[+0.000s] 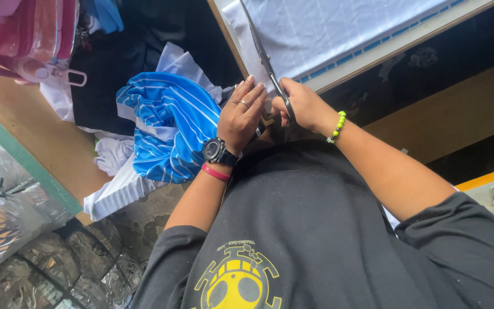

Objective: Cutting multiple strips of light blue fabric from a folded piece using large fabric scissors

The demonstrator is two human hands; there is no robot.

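At the top of the view we see a bench (pixel 373 48) with a pale edge, spread with white cloth (pixel 327 28) that carries faint stripes. Below it the space is dark, with a wooden panel to the right. To the left lies a heap of fabric — a blue-and-white striped piece (pixel 167 126) over white and dark pieces — beside a wooden board and crinkled plastic-wrapped bundles (pixel 12 212) at the lower left.

Our right hand (pixel 304 106) has its grip closed around the handles of long metal scissors (pixel 267 63), whose blades run up across the white cloth; they look nearly shut, though we cannot be sure from this angle. Our left hand (pixel 240 117) — ringed, with a black watch (pixel 217 151) and a red band at the wrist — rests fingers together at the cloth's near edge, just beside the scissors; whether it pinches the cloth we cannot tell.
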